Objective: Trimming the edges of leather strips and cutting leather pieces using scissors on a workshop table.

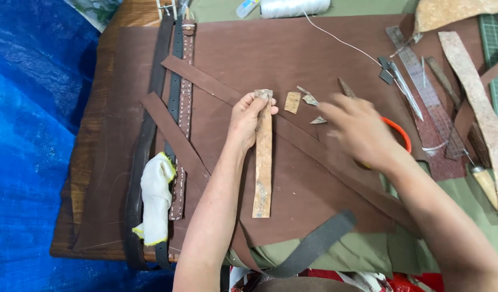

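Note:
A narrow tan leather strip (263,167) lies lengthwise on a large brown leather sheet (292,59). My left hand (249,116) pinches the strip's far end, fingers closed on it. My right hand (359,130) is blurred to the right of the strip, with the orange handle of a tool (401,132) showing behind it; whether it grips the tool is unclear. Small leather offcuts (293,101) lie just beyond the strip's far end.
Dark belts and a stitched strap (179,103) run along the left, with a white cloth (156,194) on them. A clear ruler (422,86), an awl (484,181), rough leather strips (476,97), a green cutting mat (497,59) and a thread spool (295,7) sit right and back. Blue tarp (27,135) lies left.

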